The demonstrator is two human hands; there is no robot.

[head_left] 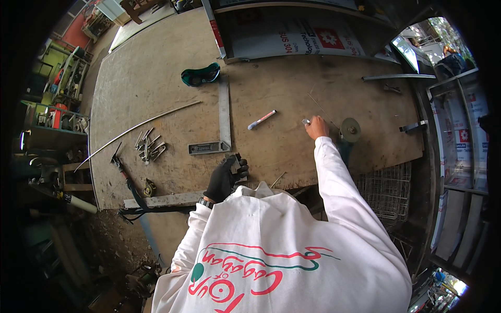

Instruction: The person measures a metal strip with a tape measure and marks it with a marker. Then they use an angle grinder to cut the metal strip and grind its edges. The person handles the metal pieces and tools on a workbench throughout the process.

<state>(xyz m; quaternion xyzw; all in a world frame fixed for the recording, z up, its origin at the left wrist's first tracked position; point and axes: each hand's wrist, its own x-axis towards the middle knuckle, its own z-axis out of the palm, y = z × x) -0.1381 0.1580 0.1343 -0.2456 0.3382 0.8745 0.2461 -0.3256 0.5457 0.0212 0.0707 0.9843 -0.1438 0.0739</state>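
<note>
My left hand (224, 176), in a black glove, is at the table's near edge. Its fingers are closed round a small greyish metal piece (236, 166), mostly hidden by the glove. Farther right, my bare right hand (317, 128) reaches over the table, fingers pinched on a small shiny metal piece (306, 121). Just right of that hand is an angle grinder (350, 130), its round disc facing up and its body partly behind my sleeve. A try square (224, 117) lies beyond my left hand, and a marker (262, 120) rests between the two hands.
Dark green goggles (201, 75) lie at the back. To the left are a long thin rod (138, 125), a pile of short metal pieces (150, 146), a welding electrode holder (121, 166) and a tape measure (149, 188). A film-covered metal frame (292, 36) stands at the far side.
</note>
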